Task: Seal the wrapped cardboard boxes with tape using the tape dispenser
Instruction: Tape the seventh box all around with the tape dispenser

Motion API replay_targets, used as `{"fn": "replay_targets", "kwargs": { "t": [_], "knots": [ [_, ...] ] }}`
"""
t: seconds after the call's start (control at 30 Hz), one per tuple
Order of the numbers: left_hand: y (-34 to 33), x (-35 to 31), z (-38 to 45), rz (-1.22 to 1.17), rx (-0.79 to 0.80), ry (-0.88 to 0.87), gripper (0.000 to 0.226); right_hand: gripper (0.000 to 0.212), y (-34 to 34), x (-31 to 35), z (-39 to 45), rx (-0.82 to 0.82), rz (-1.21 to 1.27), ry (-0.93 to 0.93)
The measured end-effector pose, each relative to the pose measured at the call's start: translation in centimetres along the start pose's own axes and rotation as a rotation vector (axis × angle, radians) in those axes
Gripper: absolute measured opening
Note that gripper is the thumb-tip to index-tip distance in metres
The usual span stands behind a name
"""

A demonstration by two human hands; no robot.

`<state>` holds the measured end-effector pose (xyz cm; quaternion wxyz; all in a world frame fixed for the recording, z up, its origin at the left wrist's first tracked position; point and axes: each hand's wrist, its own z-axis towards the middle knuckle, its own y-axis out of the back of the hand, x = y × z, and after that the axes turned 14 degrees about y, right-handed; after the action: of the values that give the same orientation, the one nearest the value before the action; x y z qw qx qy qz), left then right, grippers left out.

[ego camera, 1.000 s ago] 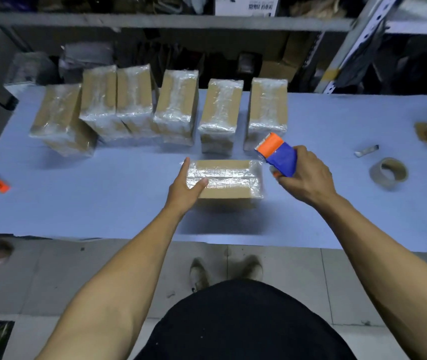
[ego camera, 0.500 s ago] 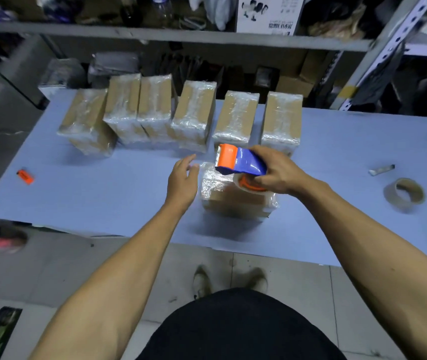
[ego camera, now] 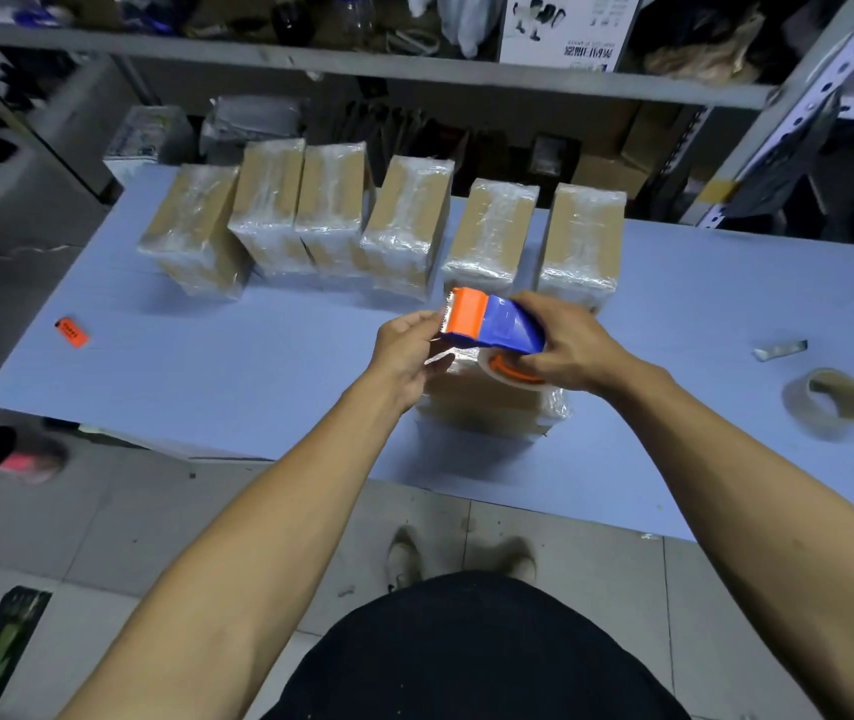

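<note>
here, orange-and-blue tape dispenser [ego camera: 490,322] — clear roll underneath — above film-wrapped box [ego camera: 487,402]

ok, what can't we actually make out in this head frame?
- Head view: top of the near wrapped box, covered by both hands and the tape dispenser.
- Whether the left hand pinches the tape end: fingertips blurred at the cutter.
- Right hand hides most of the tape roll.
- Orange tag: print too small.
- Small metal piece: too small to identify.

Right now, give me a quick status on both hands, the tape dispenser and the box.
Right hand grips tape dispenser above wrapped box. Left hand pinching at its orange cutter end, apparently the tape's free end. Box lies flat, not held. Nothing in the way.
</note>
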<state>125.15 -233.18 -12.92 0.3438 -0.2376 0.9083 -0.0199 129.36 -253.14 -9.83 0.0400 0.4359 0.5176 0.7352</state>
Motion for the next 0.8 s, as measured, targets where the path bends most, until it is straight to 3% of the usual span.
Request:
{"fn": "replay_targets", "kwargs": {
  "t": [0.13,0.3,0.43,0.67,0.8],
  "knots": [
    [0.2,0.3,0.6,0.112,-0.228,-0.102,0.018,0.030,-0.2,1.0,0.8,0.049,-0.075,0.066],
    [5.1,1.0,2.1,-0.017,-0.380,-0.058,0.019,0.038,1.2,0.1,0.2,0.159,-0.260,0.054],
    [7.4,2.9,4.5,0.070,-0.394,0.056,0.017,0.039,1.8,-0.3,-0.8,0.193,-0.328,0.038],
    [3.3,4.8,8.3,0.118,-0.420,0.165,0.022,0.036,0.1,0.2,-0.1,0.150,-0.379,0.014],
    [1.5,5.8,9.4,0.191,-0.359,0.256,0.004,0.035,0.1,-0.3,-0.3,0.153,-0.398,-0.007]
  ]
}}
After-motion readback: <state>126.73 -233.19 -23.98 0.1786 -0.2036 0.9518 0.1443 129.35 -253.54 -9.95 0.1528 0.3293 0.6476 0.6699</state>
